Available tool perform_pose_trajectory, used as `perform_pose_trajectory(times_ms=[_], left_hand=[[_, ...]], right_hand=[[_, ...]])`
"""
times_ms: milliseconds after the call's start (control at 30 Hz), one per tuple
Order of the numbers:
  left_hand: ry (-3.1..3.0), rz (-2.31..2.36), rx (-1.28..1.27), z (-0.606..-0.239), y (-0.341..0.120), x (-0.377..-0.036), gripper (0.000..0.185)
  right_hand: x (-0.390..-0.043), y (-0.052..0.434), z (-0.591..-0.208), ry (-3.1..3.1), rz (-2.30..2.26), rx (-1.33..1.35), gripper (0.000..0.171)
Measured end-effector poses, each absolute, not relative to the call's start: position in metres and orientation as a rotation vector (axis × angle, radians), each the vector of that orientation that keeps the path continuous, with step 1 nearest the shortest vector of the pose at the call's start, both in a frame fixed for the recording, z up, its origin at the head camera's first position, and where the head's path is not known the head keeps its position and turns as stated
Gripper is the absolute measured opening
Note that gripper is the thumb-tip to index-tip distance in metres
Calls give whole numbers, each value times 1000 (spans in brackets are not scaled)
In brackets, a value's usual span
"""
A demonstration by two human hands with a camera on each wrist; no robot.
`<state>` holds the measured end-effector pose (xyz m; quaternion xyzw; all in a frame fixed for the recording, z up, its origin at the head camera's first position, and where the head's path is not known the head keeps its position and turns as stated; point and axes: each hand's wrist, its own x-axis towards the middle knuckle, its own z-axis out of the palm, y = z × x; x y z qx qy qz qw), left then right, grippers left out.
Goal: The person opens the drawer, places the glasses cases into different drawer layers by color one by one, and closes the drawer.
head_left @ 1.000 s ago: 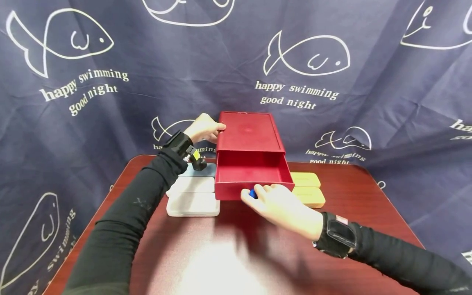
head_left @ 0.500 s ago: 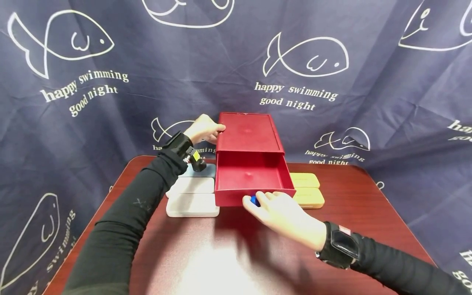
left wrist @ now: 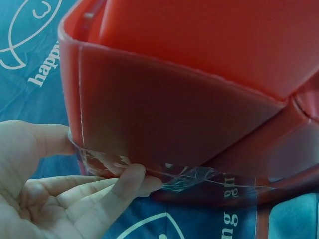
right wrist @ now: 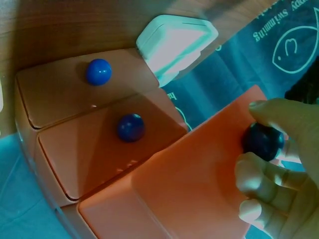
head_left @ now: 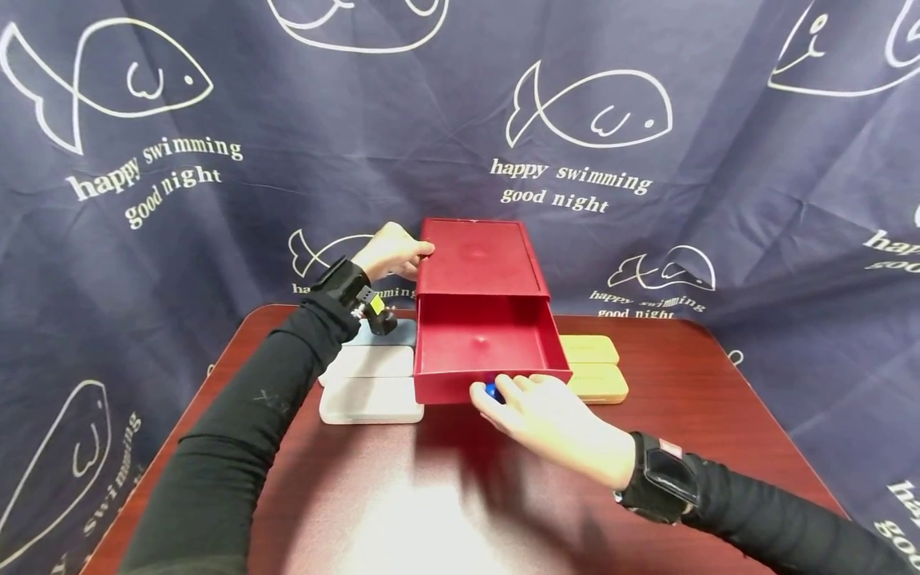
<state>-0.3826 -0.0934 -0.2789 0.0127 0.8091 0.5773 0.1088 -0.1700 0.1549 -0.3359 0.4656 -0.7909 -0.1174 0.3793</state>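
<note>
Right grip (head_left: 548, 417) in a pinch on blue knob (right wrist: 263, 141), drawer (head_left: 447, 389) just beyond; left grip (head_left: 390, 251) clasped on adjacent red cabinet (head_left: 480, 259).

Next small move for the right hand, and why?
Probably release the blue knob: the top drawer stands well out of the red cabinet, nothing visible inside, and the left hand holds the cabinet's side, so the right hand could likely be freed.
</note>
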Motion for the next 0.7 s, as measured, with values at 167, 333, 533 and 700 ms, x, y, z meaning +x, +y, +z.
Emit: perform_pose_trajectory(times_ms=[167, 333, 533, 700], left_hand=[[2402, 1679, 62, -280, -95, -382, 16], [2398, 1690, 96, -283, -93, -384, 17], [2427, 1668, 100, -283, -94, -385, 18], [2427, 1659, 71, -282, -95, -387, 19]], right_hand=[[-170, 158, -327, -2073, -241, 1171, 49], [-169, 172, -304, -2112, -78, 1163, 43], [-186, 204, -277, -2194, 97, 1121, 22], [-206, 237, -274, -2404, 117, 947, 15]])
